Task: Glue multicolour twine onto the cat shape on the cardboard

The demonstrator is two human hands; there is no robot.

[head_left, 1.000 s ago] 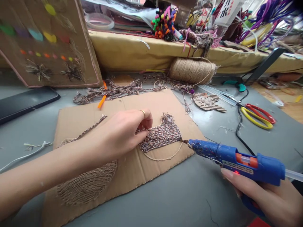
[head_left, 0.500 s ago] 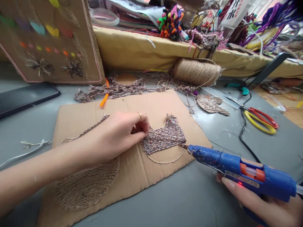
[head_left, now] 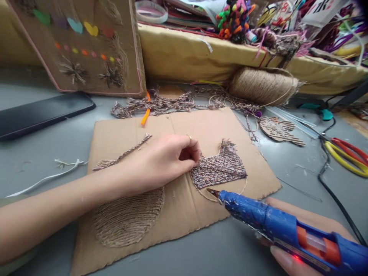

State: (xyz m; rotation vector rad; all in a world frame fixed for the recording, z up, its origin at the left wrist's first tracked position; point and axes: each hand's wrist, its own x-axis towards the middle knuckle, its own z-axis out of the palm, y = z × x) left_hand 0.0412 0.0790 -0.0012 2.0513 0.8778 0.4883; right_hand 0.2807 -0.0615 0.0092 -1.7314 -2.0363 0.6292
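Note:
My left hand (head_left: 172, 159) is closed in a pinch on twisted multicoloured yarn (head_left: 130, 153) at the left edge of a glued yarn patch (head_left: 220, 170). Part of that yarn comes out behind the wrist, and the fingertips hide the exact grip. In my right hand (head_left: 290, 260) is a blue hot glue gun (head_left: 261, 214), its red light on. The gun's nozzle points at the outlined area just below the patch. Both lie over a cardboard sheet (head_left: 184, 130), which also bears a brown twine oval (head_left: 129, 218) under my left forearm.
Behind the cardboard lie tangled yarn scraps (head_left: 161, 101) and a twine spool (head_left: 264, 86). Scissors (head_left: 347, 155), a black cable (head_left: 324, 172) and a corrugated cardboard piece (head_left: 278, 130) are on the right. A dark phone-like slab (head_left: 46, 115) and a decorated board (head_left: 86, 50) are left.
The glue gun's nozzle has moved left along the lower edge of the patch. My left hand keeps its pinch at the patch's left edge. The whole view has shifted, with things appearing farther right.

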